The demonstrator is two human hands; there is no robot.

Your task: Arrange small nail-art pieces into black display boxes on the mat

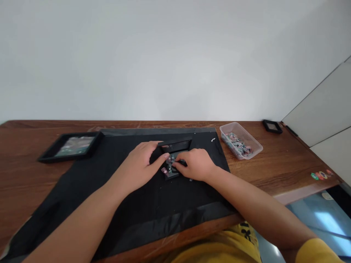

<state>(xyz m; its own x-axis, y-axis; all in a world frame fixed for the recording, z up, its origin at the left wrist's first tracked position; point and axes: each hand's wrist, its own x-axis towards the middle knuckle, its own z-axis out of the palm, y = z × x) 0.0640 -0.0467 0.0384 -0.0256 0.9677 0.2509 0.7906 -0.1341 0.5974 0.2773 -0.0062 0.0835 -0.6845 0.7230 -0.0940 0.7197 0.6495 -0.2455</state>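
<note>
A small black box (pixel 172 177) lies on the dark mat, its lid (pixel 177 147) tilted up at the back. Inside it are several small shiny pieces, bluish and pink, and a pink one (pixel 165 170) sits at its left edge. My left hand (pixel 142 157) grips the box's left side, fingers behind the raised lid and thumb in front near the pieces. Over the box's right side, my right hand (pixel 199 164) has thumb and index finger pinched together among the pieces. Whatever is between those fingertips is too small to make out.
A clear plastic tub (pixel 251 140) of similar small pieces stands right of the black mat (pixel 142 215). A black frame (pixel 57 159) lies at the left, a smaller one (pixel 271 126) at the back right. Round stickers (pixel 319 176) mark the table's right edge. A wall rises behind.
</note>
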